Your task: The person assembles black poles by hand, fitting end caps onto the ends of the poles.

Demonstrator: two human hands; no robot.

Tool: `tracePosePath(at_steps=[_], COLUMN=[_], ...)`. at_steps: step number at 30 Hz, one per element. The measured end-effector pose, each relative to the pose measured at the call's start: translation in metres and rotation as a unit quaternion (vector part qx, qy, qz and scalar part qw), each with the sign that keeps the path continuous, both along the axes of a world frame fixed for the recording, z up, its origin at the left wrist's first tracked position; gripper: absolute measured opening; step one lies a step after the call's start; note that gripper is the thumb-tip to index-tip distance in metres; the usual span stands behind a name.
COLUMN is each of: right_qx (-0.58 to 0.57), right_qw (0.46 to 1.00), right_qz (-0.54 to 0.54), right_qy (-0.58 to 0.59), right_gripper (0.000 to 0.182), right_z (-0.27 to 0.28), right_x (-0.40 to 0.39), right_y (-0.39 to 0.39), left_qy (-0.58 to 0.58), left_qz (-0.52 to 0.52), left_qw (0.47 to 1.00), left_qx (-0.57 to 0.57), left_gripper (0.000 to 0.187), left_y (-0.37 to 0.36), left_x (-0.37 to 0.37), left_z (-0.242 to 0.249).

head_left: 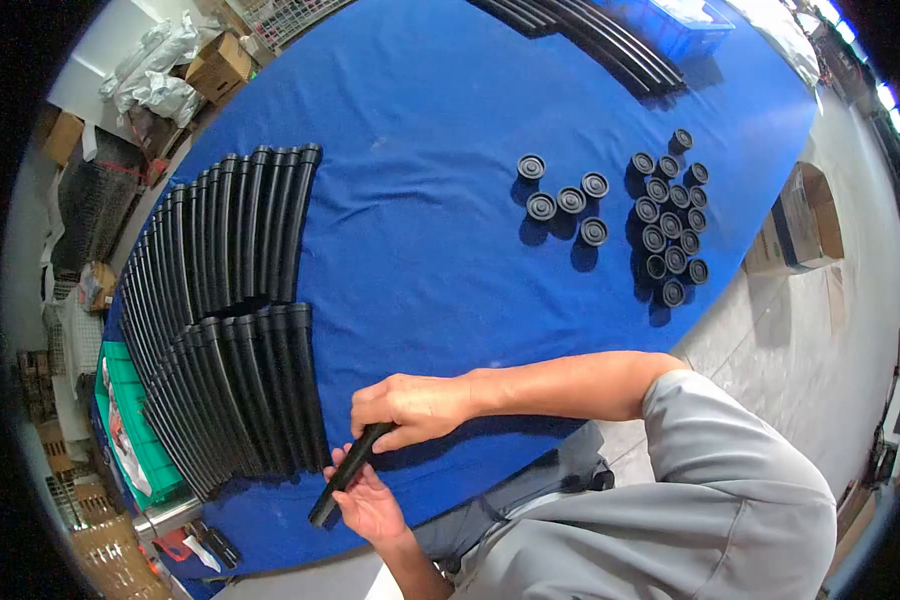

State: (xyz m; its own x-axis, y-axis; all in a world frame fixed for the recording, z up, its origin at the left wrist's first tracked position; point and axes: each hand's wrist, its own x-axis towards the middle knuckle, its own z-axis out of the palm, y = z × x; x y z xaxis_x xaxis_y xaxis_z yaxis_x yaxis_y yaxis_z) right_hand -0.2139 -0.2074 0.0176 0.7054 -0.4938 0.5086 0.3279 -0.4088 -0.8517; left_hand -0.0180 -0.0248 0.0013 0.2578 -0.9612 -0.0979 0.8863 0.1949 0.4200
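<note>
Above the near side of the desk (420, 250), both hands close on one black tube (345, 482) that slants across the view. The right hand (415, 405) wraps its upper end from above; the left hand (372, 505), palm up, grips it lower down with thumb and fingers. The left hand's hold looks the lighter, so a twist or hard push from the right could make the smooth tube turn or slip through those fingers.

Just beside the left fingertips lie the ends of the lower row of tubes (260, 390). A swing of the held tube could clip them and skew the row, and since the upper row of tubes (230, 230) ends close against it, a shove could spread there too. Rucks in the blue cloth might tip or roll a tube out of line.

Farther out, five round ribbed pieces (570, 199) stand loosely apart, with a denser cluster of similar pieces (670, 210) to their right, near the desk's edge; a dragged sleeve or tugged cloth could topple some or send them to the floor.
</note>
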Motion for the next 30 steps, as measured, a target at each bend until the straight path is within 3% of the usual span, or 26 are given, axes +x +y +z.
tracePosePath(at_steps=[3, 5, 7, 12, 16, 19, 21, 24, 27, 30], right_qx=[0.016, 0.192, 0.125, 0.095, 0.057, -0.010, 0.033, 0.246, 0.009, -0.001], right_qw=[1.000, 0.956, 0.983, 0.990, 0.995, 0.999, 0.993, 0.930, 1.000, 1.000], right_qz=[0.021, 0.118, 0.060, 0.033, 0.033, 0.039, 0.065, 0.141, 0.000, -0.008], right_qy=[0.014, 0.186, 0.117, 0.095, 0.071, 0.033, 0.097, 0.235, 0.014, -0.003], right_gripper=[0.031, 0.034, 0.033, 0.031, 0.031, 0.033, 0.033, 0.031, 0.034, 0.033], right_z=[-0.001, 0.021, 0.004, 0.003, 0.003, 0.006, 0.018, 0.042, 0.003, 0.001], right_x=[0.001, -0.012, -0.002, -0.003, -0.003, -0.004, -0.009, -0.018, 0.003, 0.003], right_y=[-0.002, -0.011, -0.006, -0.002, -0.004, -0.002, -0.002, -0.007, 0.001, 0.001], left_qy=[0.023, 0.040, 0.039, 0.028, -0.048, 0.008, -0.016, -0.041, -0.022, -0.016], left_qz=[0.000, -0.021, -0.012, -0.011, 0.011, -0.027, -0.010, 0.015, 0.007, 0.000], left_qw=[0.999, 0.997, 0.998, 0.998, 0.999, 0.998, 0.998, 0.999, 1.000, 1.000], left_qx=[-0.025, -0.062, -0.050, -0.063, -0.013, -0.057, -0.055, -0.020, -0.003, -0.007], left_gripper=[0.033, 0.034, 0.033, 0.035, 0.038, 0.040, 0.039, 0.037, 0.036, 0.037], left_y=[0.003, -0.004, -0.003, 0.000, -0.003, -0.006, -0.005, -0.002, -0.004, -0.003], left_x=[0.001, -0.003, -0.003, 0.001, -0.004, -0.007, -0.003, -0.001, -0.004, -0.002], left_z=[-0.002, 0.001, 0.001, -0.004, 0.000, 0.004, -0.004, -0.005, 0.000, -0.002])
